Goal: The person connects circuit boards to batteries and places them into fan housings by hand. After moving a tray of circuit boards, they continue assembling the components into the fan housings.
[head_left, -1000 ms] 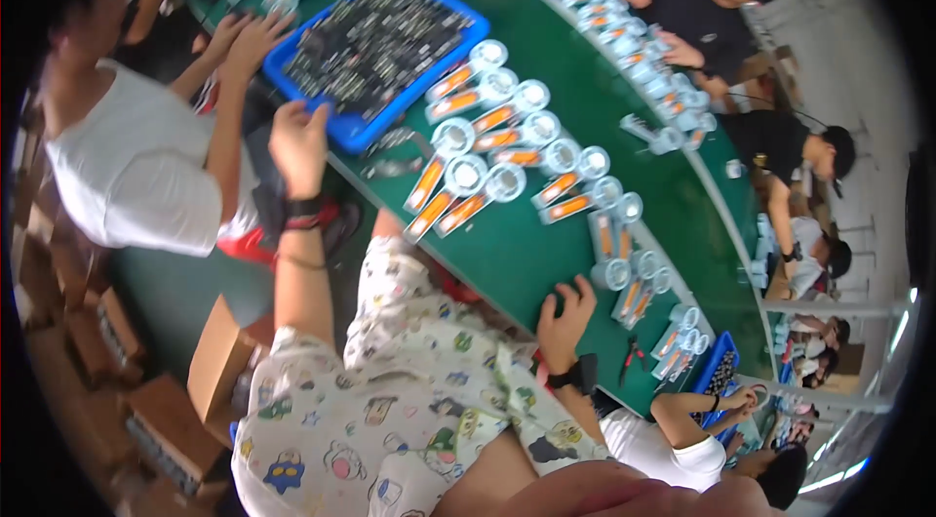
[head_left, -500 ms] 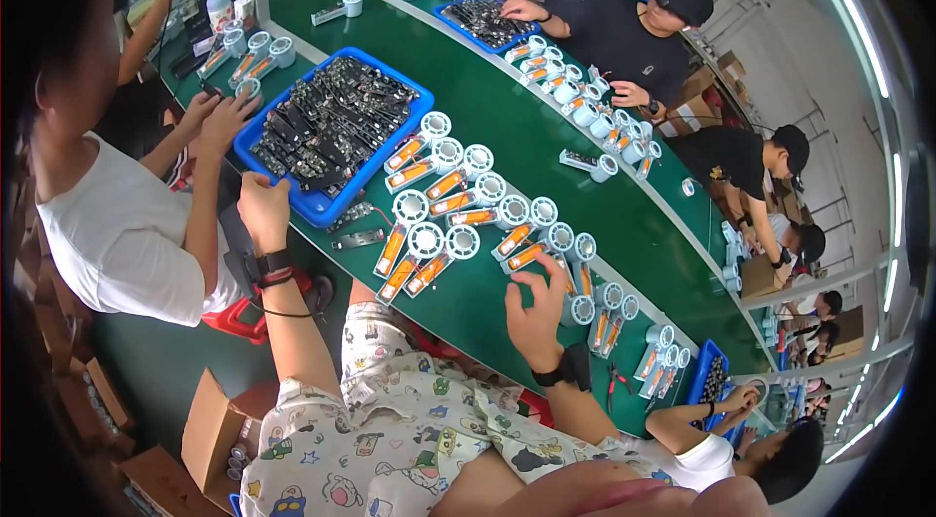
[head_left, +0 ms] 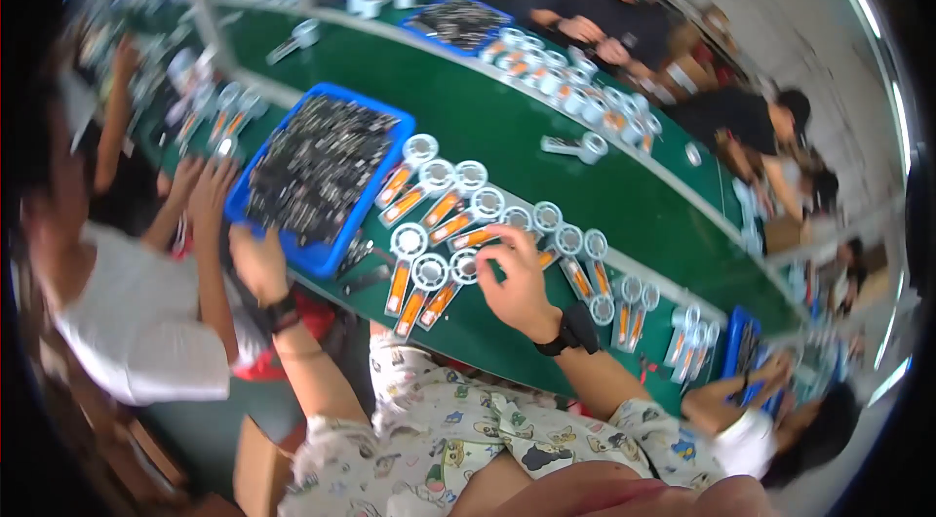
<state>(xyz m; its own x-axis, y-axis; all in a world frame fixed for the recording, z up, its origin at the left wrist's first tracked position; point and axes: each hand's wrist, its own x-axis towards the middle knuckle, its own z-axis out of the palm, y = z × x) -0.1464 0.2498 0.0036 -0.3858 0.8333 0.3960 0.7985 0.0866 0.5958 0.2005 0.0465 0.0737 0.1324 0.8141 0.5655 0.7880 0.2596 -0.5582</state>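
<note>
My left hand is at the lower left edge of a blue tray heaped with small dark circuit boards. Motion blur hides its fingertips. My right hand hovers over the bench with thumb and fingers curved and apart, and nothing shows between them. Beneath and beside it lie several light-blue handheld fan housings, each with a round ring head and an orange battery in the handle. The closest fan housing is just left of my right fingertips. A few loose boards lie beside the tray's near corner.
A co-worker in white sits at my left, hands close to the tray. More fan housings line the bench to the right. Across the green bench, other people work near a second blue tray. A cardboard box stands on the floor.
My right hand has moved left, toward the nearer cluster of fan housings. My left hand stays by the tray's edge and is now blurred. The whole view has shifted and tilted.
</note>
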